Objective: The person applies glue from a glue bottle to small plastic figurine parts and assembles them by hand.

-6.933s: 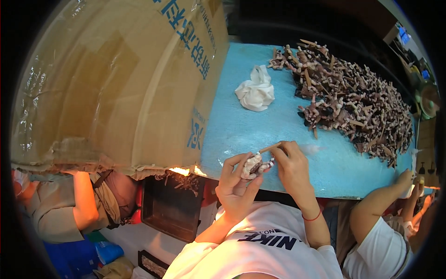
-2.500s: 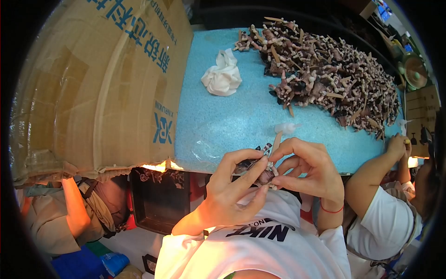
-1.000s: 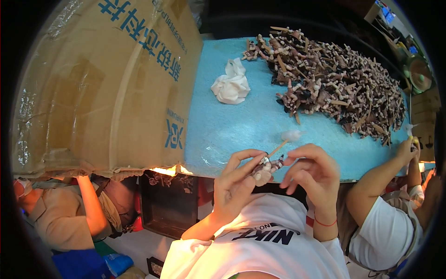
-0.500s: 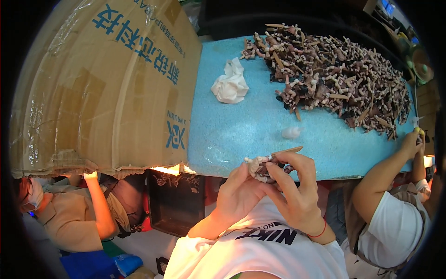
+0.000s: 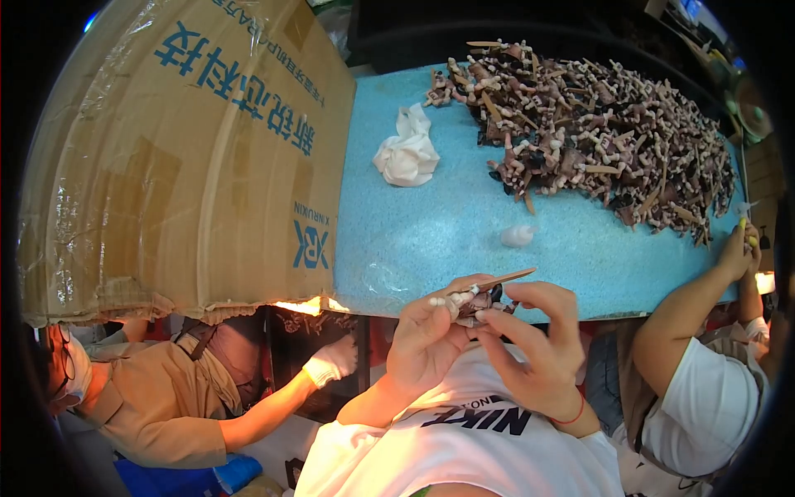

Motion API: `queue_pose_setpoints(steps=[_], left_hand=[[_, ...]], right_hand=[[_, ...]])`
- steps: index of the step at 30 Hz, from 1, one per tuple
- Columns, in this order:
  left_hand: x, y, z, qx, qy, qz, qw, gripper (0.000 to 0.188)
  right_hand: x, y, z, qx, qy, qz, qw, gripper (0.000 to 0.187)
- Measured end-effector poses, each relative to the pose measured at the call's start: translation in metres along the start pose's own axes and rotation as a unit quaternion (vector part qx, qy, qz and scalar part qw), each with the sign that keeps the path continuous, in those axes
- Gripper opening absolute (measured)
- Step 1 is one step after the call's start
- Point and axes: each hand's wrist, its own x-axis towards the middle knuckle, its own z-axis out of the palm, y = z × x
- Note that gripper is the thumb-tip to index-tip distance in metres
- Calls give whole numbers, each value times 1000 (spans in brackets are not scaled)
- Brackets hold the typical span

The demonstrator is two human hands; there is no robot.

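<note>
A small toy figurine point(image 5: 474, 305), pale-limbed with a brown and dark body, is held up at the table's near edge. A flat tan blade-like piece point(image 5: 507, 278) sticks out from it to the upper right. My left hand point(image 5: 424, 335) is closed round its left side. At its right side are the bent fingers of my right hand point(image 5: 534, 340), with fingertips pressed against the body and the index finger arched above. My fingers cover part of the figurine. Beyond my hands, a small translucent white bottle point(image 5: 517, 236) lies on the blue tabletop point(image 5: 397, 240).
A large heap of similar figurines point(image 5: 596, 141) covers the far right. Crumpled white tissue point(image 5: 407, 149) lies near a tall cardboard box point(image 5: 182, 166) on the left. A co-worker's gloved hand point(image 5: 333, 361) is over a black bin point(image 5: 315, 398); another person's arm point(image 5: 687, 306) is at right.
The figurine has turned in my hands, and my right index finger has lifted off it. The co-worker on the left has reached a gloved hand over the bin.
</note>
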Motion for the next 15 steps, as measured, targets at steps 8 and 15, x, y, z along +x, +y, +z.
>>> queue_pose_setpoints(steps=[8,15], left_hand=[[-7,2,10,448,6,188,874,43],[-8,0,10,512,5,247,823,43]], right_hand=[[1,2,-8,303,28,199,931,66],[7,4,0,447,-35,207,869,53]])
